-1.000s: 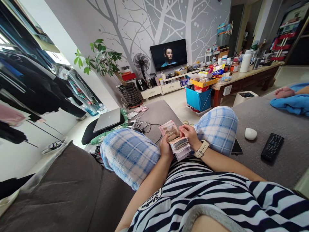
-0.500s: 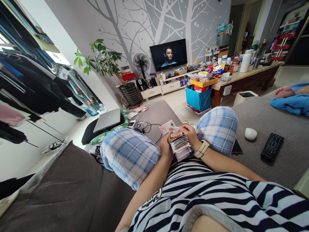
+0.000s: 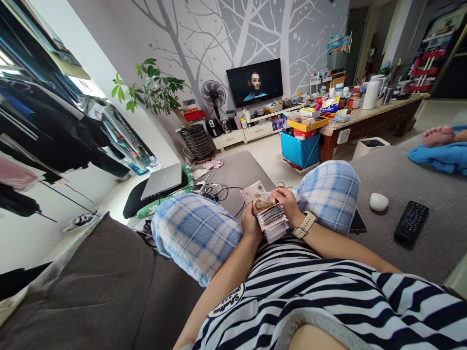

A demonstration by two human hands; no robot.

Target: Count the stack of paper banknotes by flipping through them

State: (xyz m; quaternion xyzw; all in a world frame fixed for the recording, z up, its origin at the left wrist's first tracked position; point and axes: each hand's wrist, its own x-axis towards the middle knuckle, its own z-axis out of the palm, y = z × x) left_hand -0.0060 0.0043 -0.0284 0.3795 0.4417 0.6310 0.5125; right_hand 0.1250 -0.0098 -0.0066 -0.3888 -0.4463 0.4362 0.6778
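A thick stack of banknotes [image 3: 273,219] sits between my hands above my lap, its lower part fanned into layers. My left hand [image 3: 251,221] is wrapped round the stack's left side. At the top right edge, the fingers of my right hand [image 3: 287,203] pinch a brownish note [image 3: 263,203] lying over the stack. A pinkish note [image 3: 253,190] sticks out beyond the stack at the upper left. A watch with a pale strap [image 3: 305,224] is on my right wrist.
On the grey sofa [image 3: 383,170] at right are a white mouse [image 3: 378,202], a black remote [image 3: 411,221] and a dark phone [image 3: 359,221]. Another person's foot [image 3: 438,136] rests farther right. Cables and a laptop [image 3: 162,182] lie at left, a cluttered table [image 3: 359,119] beyond.
The brownish note has shifted slightly left over the stack, and my right fingers have moved a little with it. The other person's foot has moved slightly right and up.
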